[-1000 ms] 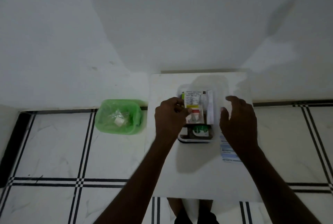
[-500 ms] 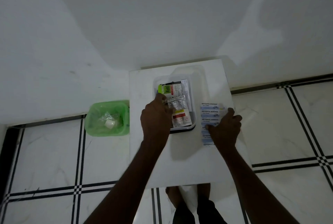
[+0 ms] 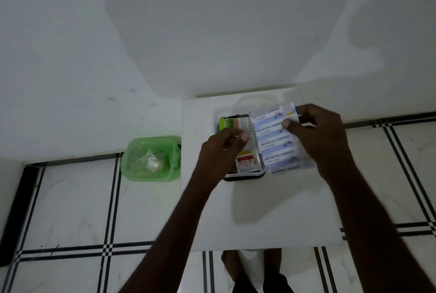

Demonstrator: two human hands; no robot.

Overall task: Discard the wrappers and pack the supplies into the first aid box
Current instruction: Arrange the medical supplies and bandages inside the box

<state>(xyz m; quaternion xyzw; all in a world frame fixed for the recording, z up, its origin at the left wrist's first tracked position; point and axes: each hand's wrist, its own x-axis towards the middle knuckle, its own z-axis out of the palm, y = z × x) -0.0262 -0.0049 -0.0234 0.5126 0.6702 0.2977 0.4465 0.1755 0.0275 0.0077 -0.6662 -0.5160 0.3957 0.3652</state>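
Observation:
The first aid box (image 3: 243, 176), clear with a dark base, stands on the small white table (image 3: 271, 217). Inside it lie a green-and-white packet (image 3: 226, 123) and a red-and-white packet (image 3: 246, 162). My right hand (image 3: 323, 137) pinches a strip of blue-and-white antiseptic bandages (image 3: 276, 144), holding it above the box's right edge. My left hand (image 3: 221, 151) hangs over the box's left side with fingers curled and thumb near the packets. Whether it grips one is hidden.
A green-lined bin (image 3: 174, 158) with crumpled clear wrappers (image 3: 151, 163) sits on the tiled floor to the table's left. A white wall rises just behind the table. My feet (image 3: 230, 262) show under the table's near edge.
My right hand has lifted the bandage strip off the table and moved it up and left over the box. My left hand stays over the box's contents.

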